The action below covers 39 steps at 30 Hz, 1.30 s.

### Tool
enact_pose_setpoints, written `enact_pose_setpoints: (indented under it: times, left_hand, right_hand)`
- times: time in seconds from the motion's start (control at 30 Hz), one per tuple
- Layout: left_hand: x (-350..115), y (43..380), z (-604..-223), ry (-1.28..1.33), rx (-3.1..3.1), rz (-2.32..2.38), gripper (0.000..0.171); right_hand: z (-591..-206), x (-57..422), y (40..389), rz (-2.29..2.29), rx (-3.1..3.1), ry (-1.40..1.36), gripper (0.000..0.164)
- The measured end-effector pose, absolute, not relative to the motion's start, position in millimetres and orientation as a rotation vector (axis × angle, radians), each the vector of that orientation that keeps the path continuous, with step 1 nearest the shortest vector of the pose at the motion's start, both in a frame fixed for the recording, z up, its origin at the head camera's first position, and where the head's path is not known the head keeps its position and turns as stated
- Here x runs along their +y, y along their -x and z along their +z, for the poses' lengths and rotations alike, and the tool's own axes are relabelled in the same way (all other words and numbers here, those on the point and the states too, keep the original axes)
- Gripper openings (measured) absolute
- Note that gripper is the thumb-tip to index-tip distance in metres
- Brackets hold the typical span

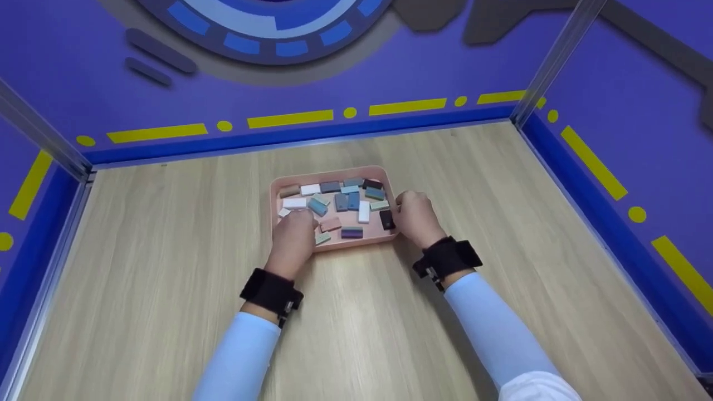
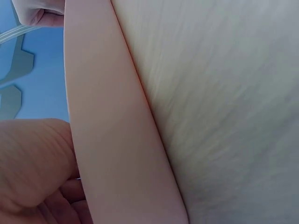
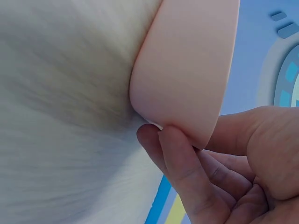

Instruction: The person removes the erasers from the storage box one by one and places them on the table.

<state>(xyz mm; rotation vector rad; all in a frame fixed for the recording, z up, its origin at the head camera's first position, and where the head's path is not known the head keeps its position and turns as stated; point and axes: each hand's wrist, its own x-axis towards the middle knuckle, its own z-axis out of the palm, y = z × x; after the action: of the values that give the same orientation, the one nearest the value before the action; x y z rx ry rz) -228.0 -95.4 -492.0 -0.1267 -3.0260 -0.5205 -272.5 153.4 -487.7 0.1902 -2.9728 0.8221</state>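
A shallow pink tray (image 1: 365, 241) with rounded corners lies on the table, holding several small rectangular blocks in different colours. My right hand (image 1: 418, 217) pinches the tray's right side wall; in the right wrist view its thumb is inside and its fingers (image 3: 180, 158) press the outside near the corner. At the front left, my left hand (image 1: 294, 236) reaches over the rim with curled fingers, beside a pink block (image 1: 330, 224) and a pale green block (image 1: 322, 238). The front wall (image 2: 112, 116) hides its fingertips in the left wrist view, so I cannot tell what they hold.
Inside the tray, a black block (image 1: 386, 219) lies by the right wall and a striped purple block (image 1: 351, 232) near the front. Blue patterned panels (image 1: 312, 100) enclose the wooden table (image 1: 184, 223) at the back and sides. Both wrists wear black straps (image 1: 448, 259).
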Motion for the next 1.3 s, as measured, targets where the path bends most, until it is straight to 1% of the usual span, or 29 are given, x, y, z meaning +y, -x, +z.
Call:
enact_pose_setpoints:
  times: [0.1, 0.23, 0.3, 0.37, 0.53, 0.57, 0.73, 0.83, 1.03, 1.3]
  left_hand:
    - [-94.6, 228.3, -492.6, 0.125, -3.028, -0.546, 0.022]
    - [-93.7, 227.6, -493.0, 0.135, -3.008, -0.595, 0.024]
    - [-93.6, 227.2, -492.8, 0.133, -3.004, -0.616, 0.025]
    - [-94.9, 227.1, -490.9, 0.121, -3.011, -0.642, 0.024]
    - [-105.6, 228.0, -477.9, 0.038, -3.005, -0.71, 0.012]
    - [-109.7, 228.2, -474.3, 0.008, -2.981, -0.736, 0.013]
    - [-138.4, 229.7, -459.7, -0.147, -2.816, -0.835, 0.029]
    - [-157.1, 231.7, -457.4, -0.243, -2.724, -0.866, 0.032]
    - [-181.8, 237.9, -467.4, -0.405, -2.653, -0.899, 0.031]
    - [-194.2, 239.0, -490.3, -0.515, -2.682, -0.942, 0.029]
  right_hand:
    - [-487.0, 154.4, 271.7, 0.818, -2.974, -0.184, 0.02]
    - [-486.2, 155.8, 271.1, 0.797, -2.974, -0.176, 0.029]
    - [-486.2, 156.5, 271.3, 0.795, -2.982, -0.174, 0.031]
    - [-485.6, 156.6, 271.9, 0.8, -2.989, -0.168, 0.029]
    - [-484.5, 157.5, 273.6, 0.878, -3.014, -0.102, 0.023]
    - [-484.4, 157.7, 274.0, 0.89, -3.018, -0.086, 0.022]
    - [-485.1, 157.6, 275.4, 0.897, -3.036, -0.053, 0.023]
    - [-485.3, 157.4, 275.2, 0.901, -3.04, -0.047, 0.022]
    - [-485.1, 158.3, 274.7, 0.875, -3.018, -0.044, 0.025]
    - [-486.6, 155.9, 275.9, 0.846, -3.019, -0.028, 0.028]
